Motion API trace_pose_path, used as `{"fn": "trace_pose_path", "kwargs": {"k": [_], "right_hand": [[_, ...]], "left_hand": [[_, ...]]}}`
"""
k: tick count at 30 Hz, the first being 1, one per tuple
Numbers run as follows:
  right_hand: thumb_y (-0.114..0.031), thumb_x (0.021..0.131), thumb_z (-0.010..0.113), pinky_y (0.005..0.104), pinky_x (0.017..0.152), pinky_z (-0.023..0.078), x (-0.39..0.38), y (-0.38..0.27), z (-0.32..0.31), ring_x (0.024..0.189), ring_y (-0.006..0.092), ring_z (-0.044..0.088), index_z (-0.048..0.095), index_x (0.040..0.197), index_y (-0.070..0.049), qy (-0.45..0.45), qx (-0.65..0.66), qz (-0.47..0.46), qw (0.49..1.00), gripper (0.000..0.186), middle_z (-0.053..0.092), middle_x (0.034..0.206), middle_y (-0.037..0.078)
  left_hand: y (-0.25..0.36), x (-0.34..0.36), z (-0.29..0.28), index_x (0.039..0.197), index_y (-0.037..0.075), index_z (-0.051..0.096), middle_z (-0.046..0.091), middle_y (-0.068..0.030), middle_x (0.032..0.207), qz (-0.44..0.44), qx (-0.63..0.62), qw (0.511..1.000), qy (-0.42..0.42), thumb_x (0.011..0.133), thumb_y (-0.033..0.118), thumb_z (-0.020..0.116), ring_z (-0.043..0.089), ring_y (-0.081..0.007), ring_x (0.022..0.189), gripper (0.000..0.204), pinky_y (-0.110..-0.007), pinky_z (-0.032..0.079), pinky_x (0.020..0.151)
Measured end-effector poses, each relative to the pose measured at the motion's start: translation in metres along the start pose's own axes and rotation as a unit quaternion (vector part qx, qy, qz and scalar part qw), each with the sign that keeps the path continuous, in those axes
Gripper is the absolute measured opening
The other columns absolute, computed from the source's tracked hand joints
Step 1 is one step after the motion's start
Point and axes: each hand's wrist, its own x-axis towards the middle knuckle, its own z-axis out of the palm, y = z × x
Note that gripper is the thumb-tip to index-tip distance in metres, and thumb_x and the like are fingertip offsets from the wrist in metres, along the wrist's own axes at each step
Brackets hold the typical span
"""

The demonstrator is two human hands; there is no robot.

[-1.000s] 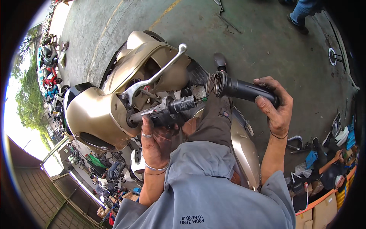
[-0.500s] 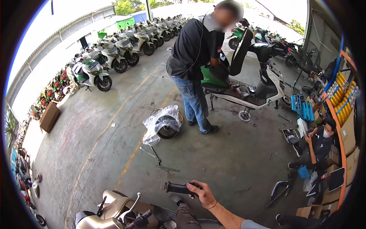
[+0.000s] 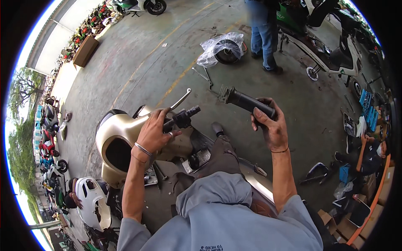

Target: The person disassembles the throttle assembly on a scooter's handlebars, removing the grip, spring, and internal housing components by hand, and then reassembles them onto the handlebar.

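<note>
On the floor up ahead, a wheel point(image 3: 227, 54) sat in clear plastic point(image 3: 208, 49), and a blue toolbox point(image 3: 366, 101) stood far right (its insides were too small to tell). The right hand point(image 3: 272, 130) gripped a black tube point(image 3: 248, 103) with a spring point(image 3: 224, 94), apart from the handlebar point(image 3: 182, 119). The left hand point(image 3: 153, 133), under the handlebar a second before, now lay over it; how tightly, I could not tell.

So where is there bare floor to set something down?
Bare floor shows between the right hand and the co-worker's shoes; another patch, bearing a white scrap, lies between the cardboard box and the wrapped wheel. Crowded: the right edge, with the blue toolbox and cartons.
</note>
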Motion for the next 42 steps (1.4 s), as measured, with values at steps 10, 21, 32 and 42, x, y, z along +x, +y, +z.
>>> {"fn": "trace_pose_path", "kwargs": {"k": [10, 21, 32, 42], "right_hand": [[-0.016, 0.079, 0.084, 0.0281, 0.074, 0.055, 0.033, 0.036, -0.013, 0.086, 0.0146, 0.064, 0.061, 0.105, 0.0, -0.022, -0.072, 0.054, 0.996, 0.038, 0.067, 0.095, 0.01], [-0.02, 0.074, 0.088, 0.0278, 0.081, 0.053, 0.082, 0.082, -0.016, 0.097, 0.0156, 0.064, 0.061, 0.103, -0.003, -0.07, -0.104, 0.15, 0.981, 0.044, 0.069, 0.099, 0.009], [-0.024, 0.064, 0.09, 0.0356, 0.091, 0.049, 0.089, 0.093, -0.004, 0.099, 0.0242, 0.064, 0.057, 0.102, -0.001, -0.085, -0.052, 0.209, 0.973, 0.055, 0.065, 0.1, 0.017], [-0.019, 0.066, 0.091, 0.0352, 0.089, 0.051, 0.094, 0.107, 0.0, 0.099, 0.0229, 0.065, 0.06, 0.105, 0.0, -0.158, -0.03, 0.154, 0.975, 0.053, 0.066, 0.1, 0.015]], "left_hand": [[0.004, 0.018, 0.012, 0.141, 0.002, 0.042, 0.061, -0.0255, 0.118, -0.023, -0.004, 0.986, -0.166, 0.076, 0.049, 0.079, 0.058, -0.0398, 0.113, 0.089, -0.045, 0.045, 0.097], [0.023, 0.033, 0.004, 0.137, 0.006, 0.044, 0.065, -0.0198, 0.114, -0.156, -0.04, 0.954, -0.251, 0.073, 0.04, 0.08, 0.065, -0.0381, 0.105, 0.081, -0.044, 0.051, 0.088], [0.025, 0.031, 0.002, 0.136, 0.004, 0.047, 0.068, -0.0167, 0.107, -0.2, -0.097, 0.936, -0.272, 0.064, 0.025, 0.089, 0.07, -0.0312, 0.097, 0.086, -0.039, 0.053, 0.086], [0.023, 0.028, 0.003, 0.136, 0.003, 0.047, 0.066, -0.0191, 0.109, -0.183, -0.098, 0.943, -0.259, 0.067, 0.03, 0.086, 0.066, -0.0372, 0.099, 0.084, -0.043, 0.053, 0.087]]}}
